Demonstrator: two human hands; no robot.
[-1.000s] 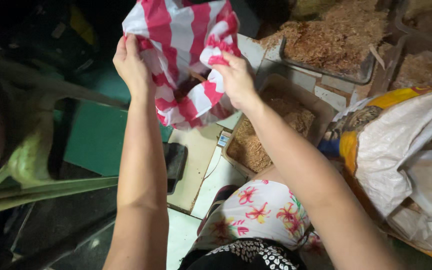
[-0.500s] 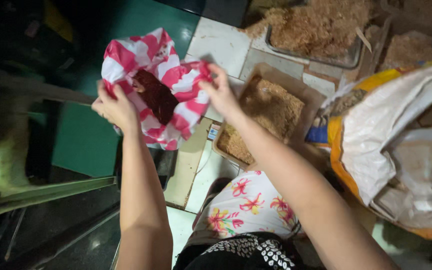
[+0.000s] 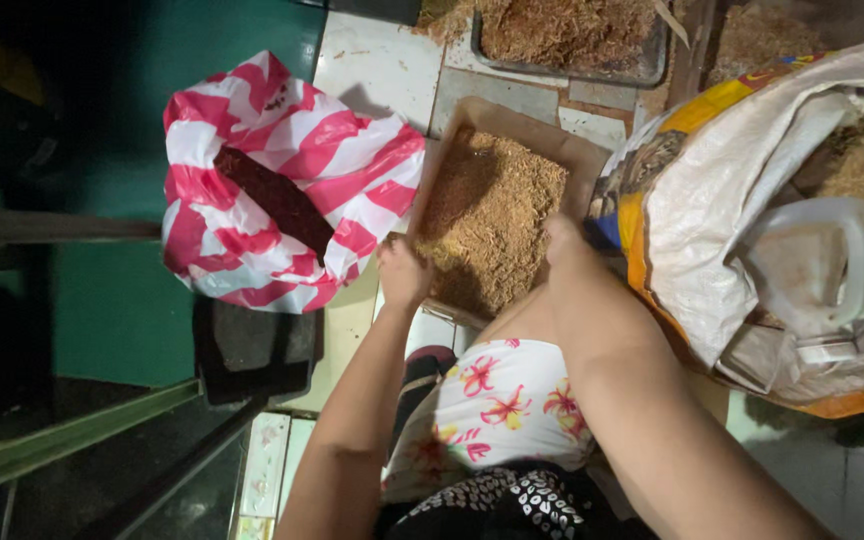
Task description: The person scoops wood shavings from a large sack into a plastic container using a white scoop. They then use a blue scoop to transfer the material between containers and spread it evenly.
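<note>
A large woven white sack (image 3: 752,200) with orange and yellow printing lies open at the right, holding a white plastic jug (image 3: 812,265), while a red-and-white striped plastic bag (image 3: 282,190) sits open on the tiled floor (image 3: 377,65) at the left, with dark material visible inside. Between them rests a shallow brown tray (image 3: 512,120) filled with tan shredded material (image 3: 492,215), and a metal tray (image 3: 572,72) of similar material lies beyond it at the top. The left hand (image 3: 404,272) grips the brown tray's near-left edge with fingers curled, and the right hand (image 3: 564,250) closes on its near-right edge.
</note>
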